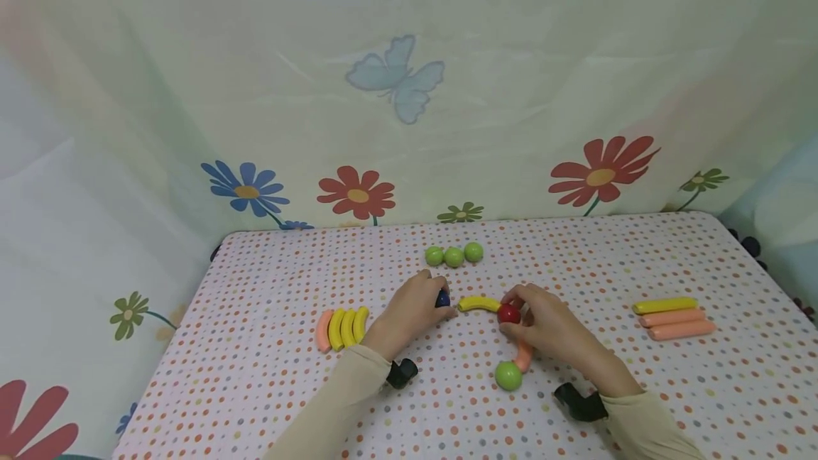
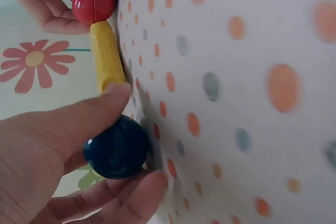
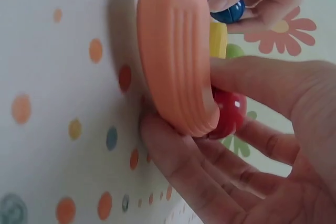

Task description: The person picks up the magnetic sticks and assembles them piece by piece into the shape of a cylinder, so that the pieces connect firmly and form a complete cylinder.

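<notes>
My left hand (image 1: 414, 309) holds a shiny blue ball (image 2: 116, 148) between thumb and fingers, just above or on the dotted table. A yellow curved rod (image 1: 479, 303) lies between the two hands; its right end touches a red ball (image 1: 508, 314). The left thumb tip is by the rod's other end in the left wrist view. My right hand (image 1: 548, 324) grips the red ball with thumb and fingers. An orange curved rod (image 3: 176, 51) runs from the red ball to a green ball (image 1: 508, 375), partly hidden by the right hand in the head view.
Several yellow curved rods (image 1: 348, 327) and an orange curved rod (image 1: 324, 331) lie side by side at left. Three green balls (image 1: 454, 256) sit behind the hands. At right are a yellow straight rod (image 1: 666, 305) and two orange straight rods (image 1: 681, 330). A flowered curtain (image 1: 486, 91) hangs behind.
</notes>
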The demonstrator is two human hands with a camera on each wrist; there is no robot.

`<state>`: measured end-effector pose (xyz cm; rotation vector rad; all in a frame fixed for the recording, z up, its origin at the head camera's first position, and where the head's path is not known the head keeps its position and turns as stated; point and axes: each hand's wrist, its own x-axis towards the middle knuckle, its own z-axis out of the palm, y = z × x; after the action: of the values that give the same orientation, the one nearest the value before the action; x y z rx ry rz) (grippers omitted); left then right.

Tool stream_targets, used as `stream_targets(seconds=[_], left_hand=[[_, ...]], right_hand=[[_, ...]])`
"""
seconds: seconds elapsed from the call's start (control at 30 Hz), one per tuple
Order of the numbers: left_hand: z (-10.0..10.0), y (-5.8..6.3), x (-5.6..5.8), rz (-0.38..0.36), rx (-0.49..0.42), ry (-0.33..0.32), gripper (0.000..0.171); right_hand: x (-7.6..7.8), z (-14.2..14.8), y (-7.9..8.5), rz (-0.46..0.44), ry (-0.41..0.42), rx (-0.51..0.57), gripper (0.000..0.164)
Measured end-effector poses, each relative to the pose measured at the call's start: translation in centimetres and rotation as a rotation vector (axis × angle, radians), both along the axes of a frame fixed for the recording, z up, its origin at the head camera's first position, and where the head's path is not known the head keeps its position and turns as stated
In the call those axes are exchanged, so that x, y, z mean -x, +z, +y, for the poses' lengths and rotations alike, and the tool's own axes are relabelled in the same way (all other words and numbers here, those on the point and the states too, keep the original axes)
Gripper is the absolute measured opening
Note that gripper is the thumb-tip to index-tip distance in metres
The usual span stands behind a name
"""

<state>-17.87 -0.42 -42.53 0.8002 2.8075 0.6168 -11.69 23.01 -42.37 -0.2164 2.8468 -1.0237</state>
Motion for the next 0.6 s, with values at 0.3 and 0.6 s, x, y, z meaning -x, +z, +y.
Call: stream_targets(seconds=[0.3, 0.6], left_hand=[[-0.2, -0.1, -1.0, -0.005, -0.06, -0.012, 0.034], [0.0, 0.4, -1.5, -0.04, -0.078, 0.083, 0.033]], right_hand=[[-0.1, -0.2, -0.3, 0.02, -0.053, -0.008, 0.038], [-0.2, -0.8, -0.4, 0.048, -0.051, 0.009, 0.04]])
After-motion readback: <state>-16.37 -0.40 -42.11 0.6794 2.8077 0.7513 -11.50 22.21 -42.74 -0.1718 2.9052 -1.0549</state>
